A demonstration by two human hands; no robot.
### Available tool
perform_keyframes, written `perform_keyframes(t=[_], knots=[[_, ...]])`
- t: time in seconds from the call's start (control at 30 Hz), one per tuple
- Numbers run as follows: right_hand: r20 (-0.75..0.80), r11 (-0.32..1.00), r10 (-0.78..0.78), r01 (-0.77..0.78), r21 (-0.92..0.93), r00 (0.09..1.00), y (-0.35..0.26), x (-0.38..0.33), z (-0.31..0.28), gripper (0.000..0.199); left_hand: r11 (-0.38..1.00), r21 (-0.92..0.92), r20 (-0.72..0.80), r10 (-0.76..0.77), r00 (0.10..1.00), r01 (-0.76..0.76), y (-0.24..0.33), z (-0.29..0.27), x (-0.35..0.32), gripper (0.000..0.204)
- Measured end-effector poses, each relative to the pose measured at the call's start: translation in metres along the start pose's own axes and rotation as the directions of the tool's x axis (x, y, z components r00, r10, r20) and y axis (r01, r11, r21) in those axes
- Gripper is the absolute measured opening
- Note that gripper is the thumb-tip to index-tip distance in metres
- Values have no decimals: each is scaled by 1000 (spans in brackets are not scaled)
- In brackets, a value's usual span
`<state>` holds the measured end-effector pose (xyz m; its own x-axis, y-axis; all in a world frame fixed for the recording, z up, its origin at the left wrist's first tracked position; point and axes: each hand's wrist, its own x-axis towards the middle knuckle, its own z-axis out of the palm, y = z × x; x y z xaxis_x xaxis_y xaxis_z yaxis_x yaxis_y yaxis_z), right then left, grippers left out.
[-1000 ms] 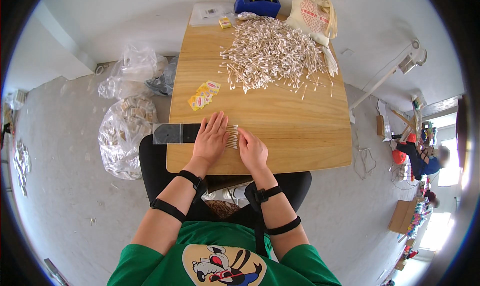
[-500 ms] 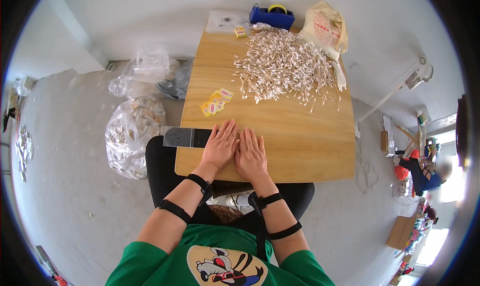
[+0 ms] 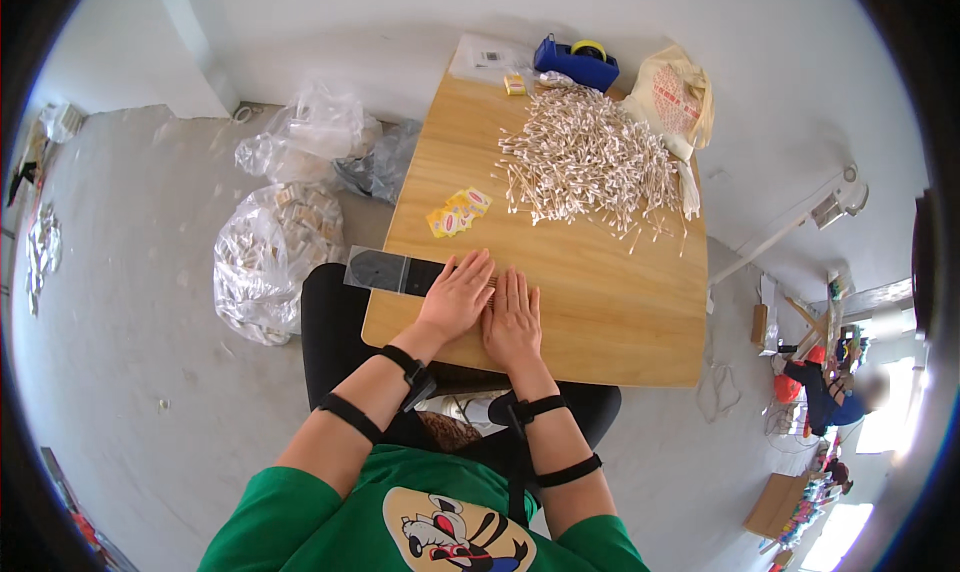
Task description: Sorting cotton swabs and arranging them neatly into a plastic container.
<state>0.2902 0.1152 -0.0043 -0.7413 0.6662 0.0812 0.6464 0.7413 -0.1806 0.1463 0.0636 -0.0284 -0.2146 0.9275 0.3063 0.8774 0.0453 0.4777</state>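
Observation:
My left hand (image 3: 455,300) lies flat near the table's front edge, fingers stretched out and holding nothing. It rests on the right part of a flat black strip (image 3: 424,277), whose left end is a clear plastic sleeve (image 3: 375,270) jutting past the table's left edge. Close beside it, my right hand (image 3: 513,322) is also flat, with straight fingers pointing away from me. A bit of thin brown sticks (image 3: 492,283) shows in the narrow gap between the hands; the rest is covered. Farther off lie several yellow printed cards (image 3: 460,212) and a big heap of cotton swabs (image 3: 590,162).
On the wooden table (image 3: 620,322), a blue tape dispenser (image 3: 577,64), a small yellow box (image 3: 515,85) and a cream cloth bag (image 3: 668,97) stand at the back. Clear plastic bags (image 3: 275,262) sit on the floor at left. Another person (image 3: 835,392) is far right.
The view has turned a little, so the table appears tilted and shifted right. Both hands stay flat, side by side, in nearly the same place on the table.

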Motion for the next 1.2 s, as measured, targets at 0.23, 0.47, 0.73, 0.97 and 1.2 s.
perform_keyframes(t=[0.23, 0.47, 0.73, 0.97, 1.2], knots=[[72, 1000, 6, -4, -30, 997, -12, 3, 3, 62, 925, 44, -285, -350, 892, 377, -34, -71, -33, 35], [91, 998, -67, 67, 3, 994, -44, 21, 10, 62, 885, 142, -165, -420, 892, 443, -46, -76, -32, 23], [117, 996, -90, 91, -1, 989, -51, 25, 8, 62, 902, 83, -103, -416, 904, 424, -53, -70, -34, 9], [104, 987, -158, 155, 31, 982, -65, 34, 12, 62, 942, -71, -157, -335, 929, 328, -66, -69, -39, 9], [87, 989, -147, 144, 44, 985, -80, 45, 15, 60, 940, -95, -113, -338, 934, 329, -67, -74, -40, 10]])
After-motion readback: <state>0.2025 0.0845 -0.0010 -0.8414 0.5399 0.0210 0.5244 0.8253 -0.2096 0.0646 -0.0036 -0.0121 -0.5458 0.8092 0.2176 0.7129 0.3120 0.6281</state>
